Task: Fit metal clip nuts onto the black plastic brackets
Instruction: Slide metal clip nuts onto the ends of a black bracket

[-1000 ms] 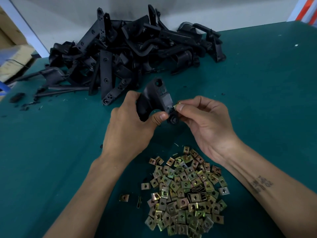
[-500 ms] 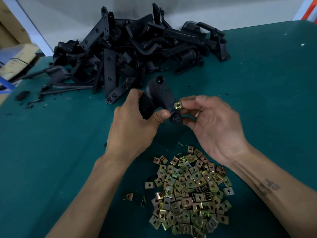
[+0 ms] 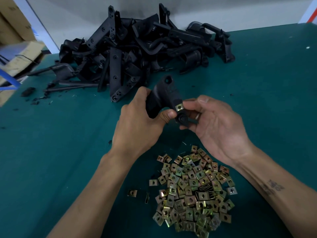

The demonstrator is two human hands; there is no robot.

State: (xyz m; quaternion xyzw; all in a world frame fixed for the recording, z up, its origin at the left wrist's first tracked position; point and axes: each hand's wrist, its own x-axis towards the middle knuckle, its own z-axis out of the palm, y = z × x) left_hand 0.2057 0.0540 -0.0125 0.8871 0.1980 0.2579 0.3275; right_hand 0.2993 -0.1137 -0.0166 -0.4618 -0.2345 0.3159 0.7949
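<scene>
Bracket (image 3: 161, 98) gripped in curled left hand (image 3: 137, 127). Clip nut (image 3: 179, 107) seated on it, touched by loosely curled right hand (image 3: 217, 127) fingertips.

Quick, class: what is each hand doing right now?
Left hand: grips the black bracket.
Right hand: fingertips pinch the clip nut on the bracket.

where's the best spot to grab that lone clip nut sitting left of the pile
Pinch the lone clip nut by its two side edges, coming straight down from above. It lies flat on the green mat, hole up, apart from the pile, with free space around it for fingertips.
</scene>
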